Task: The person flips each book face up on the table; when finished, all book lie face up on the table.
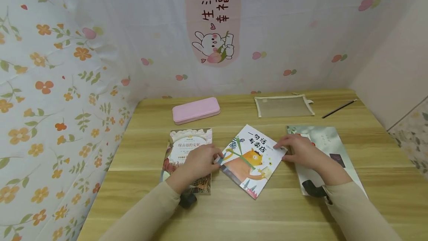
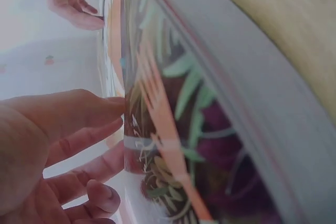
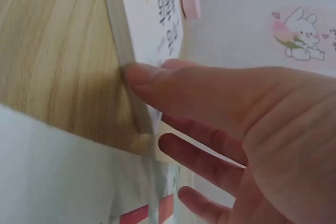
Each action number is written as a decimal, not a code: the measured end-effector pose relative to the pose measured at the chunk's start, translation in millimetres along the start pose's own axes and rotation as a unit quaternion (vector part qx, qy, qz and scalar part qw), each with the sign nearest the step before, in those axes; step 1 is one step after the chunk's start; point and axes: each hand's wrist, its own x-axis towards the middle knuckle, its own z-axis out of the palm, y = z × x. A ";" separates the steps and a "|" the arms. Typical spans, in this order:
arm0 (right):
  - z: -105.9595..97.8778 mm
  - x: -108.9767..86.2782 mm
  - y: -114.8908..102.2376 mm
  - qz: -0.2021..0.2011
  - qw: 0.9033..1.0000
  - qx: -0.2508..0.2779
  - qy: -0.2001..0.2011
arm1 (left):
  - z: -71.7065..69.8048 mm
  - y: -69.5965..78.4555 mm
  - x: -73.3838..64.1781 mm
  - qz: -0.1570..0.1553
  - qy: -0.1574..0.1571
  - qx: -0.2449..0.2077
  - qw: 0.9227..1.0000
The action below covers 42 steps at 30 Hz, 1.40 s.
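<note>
A white picture book [image 1: 249,161] with an orange bear on its cover lies turned at an angle on the table. My left hand [image 1: 200,161] pinches its left corner between thumb and fingers, while the forearm passes over a book with a floral cover [image 1: 187,144]. At the opposite corner, my right hand [image 1: 302,151] grips the picture book, its thumb [image 3: 144,74] against the page edge in the right wrist view. Beneath the right hand lies a larger pale green book [image 1: 329,137]. In the left wrist view, the floral-covered book [image 2: 184,108] partly hides the left fingertips' contact.
Toward the back of the wooden table [image 1: 234,215] lie a pink pencil case [image 1: 196,111], a mesh zip pouch [image 1: 284,106] and a dark pencil [image 1: 339,109]. Patterned cloth [image 1: 160,47] hangs behind the table and along its left side.
</note>
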 end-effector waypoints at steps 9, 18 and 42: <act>3.2 11.9 6.7 0.019 0.999 -0.024 0.031 | 1.6 2.4 -8.4 0.003 -0.039 -0.042 0.998; 2.5 29.6 6.5 0.034 0.999 -0.031 0.026 | 5.6 13.7 -15.2 0.019 -0.071 -0.066 0.995; -1.1 24.4 19.7 0.007 0.999 0.041 0.033 | 10.3 27.6 -15.0 0.028 -0.042 -0.030 0.998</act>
